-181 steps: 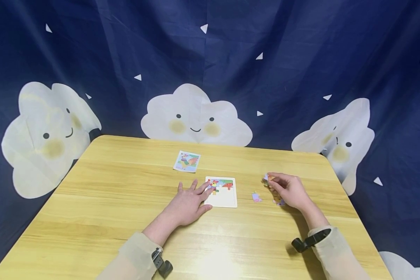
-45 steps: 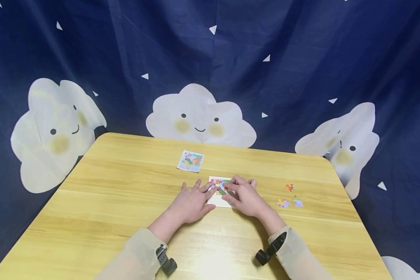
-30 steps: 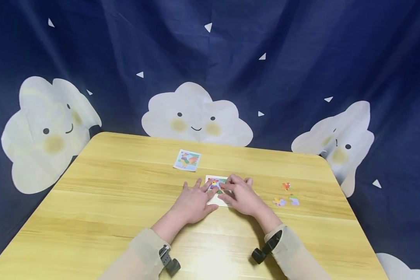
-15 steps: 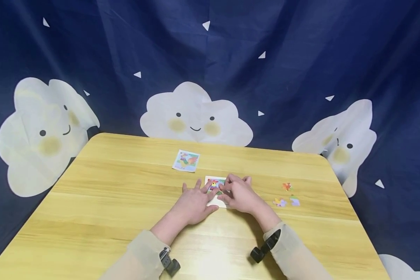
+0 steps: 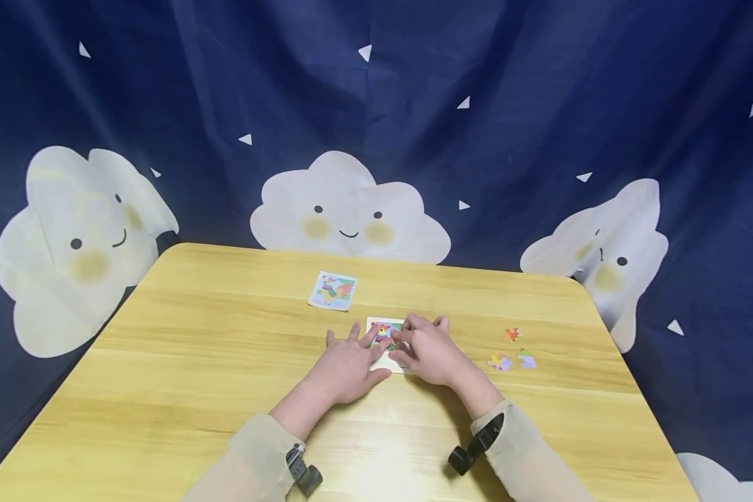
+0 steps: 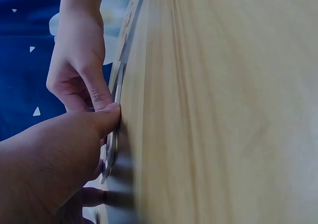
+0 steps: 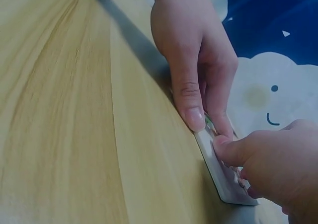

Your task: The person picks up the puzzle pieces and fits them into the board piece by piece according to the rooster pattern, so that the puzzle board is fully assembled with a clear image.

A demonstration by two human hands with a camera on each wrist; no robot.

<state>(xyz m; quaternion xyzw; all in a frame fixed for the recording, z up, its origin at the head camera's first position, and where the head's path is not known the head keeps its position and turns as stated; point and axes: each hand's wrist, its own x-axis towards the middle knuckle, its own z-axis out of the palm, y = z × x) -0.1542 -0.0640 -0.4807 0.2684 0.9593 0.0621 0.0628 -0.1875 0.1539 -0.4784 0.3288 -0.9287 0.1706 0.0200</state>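
Note:
A small white puzzle tray (image 5: 386, 363) lies mid-table, part of a colourful rooster picture fitted along its far side. My left hand (image 5: 348, 369) rests at its left side with spread fingers, two fingertips over the picture and the thumb at the near edge. From the right, my right hand (image 5: 436, 352) curls thumb and fingers down onto the tray. It pinches a puzzle piece there, mostly hidden by the fingers. In the right wrist view, the right hand (image 7: 278, 162) covers much of the tray's (image 7: 218, 177) far side, beside the left hand (image 7: 191, 55).
To the right lie three loose puzzle pieces: a red-orange one (image 5: 512, 335), a yellow-and-purple one (image 5: 499, 362) and a green-and-purple one (image 5: 527, 360). A square rooster picture card (image 5: 332, 291) lies behind the tray. A dark blue cloud curtain (image 5: 502, 70) hangs past the wooden table's (image 5: 194, 335) far edge.
The right hand moved left from the loose pieces to the tray, and a purple piece left the table there. Over the last second both hands hardly shift.

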